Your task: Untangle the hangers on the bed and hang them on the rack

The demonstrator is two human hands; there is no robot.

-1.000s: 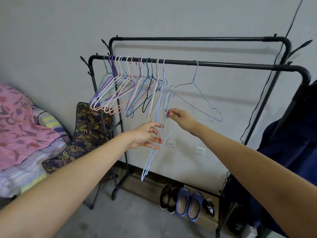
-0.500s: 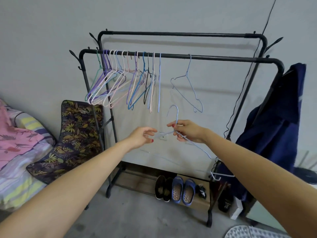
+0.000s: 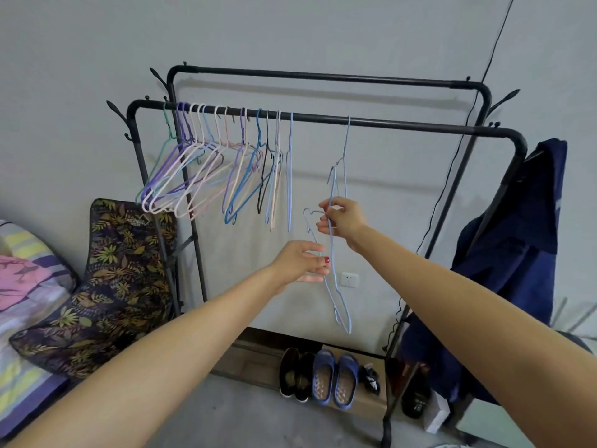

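Grey wall (image 3: 323,33) fills the upper half of my view, with bare concrete floor (image 3: 226,415) along the bottom. Across the middle stands the black rack (image 3: 403,123), two rails deep. At the lower left I see the edge of the bed (image 3: 22,318) with striped and pink bedding, and a leaf-print cushion (image 3: 106,286) leaning between it and the rack. A dark blue garment (image 3: 523,237) hangs over the rack's right end. On the front rail, a bunch of coloured hangers (image 3: 206,169) crowds the left part, and one pale blue hanger (image 3: 345,147) hangs alone nearer the middle. Shoes (image 3: 334,378) sit in a row at the rack's foot, lower centre.

My right hand (image 3: 344,221), centre frame, grips a light blue hanger (image 3: 332,270) by its neck, so it dangles below the rail, just under the lone hanger. My left hand (image 3: 302,263), slightly lower and to the left, has its fingers loosely curled beside that hanger's wire; I cannot tell whether it actually pinches it. A white wall socket (image 3: 350,279) shows behind.
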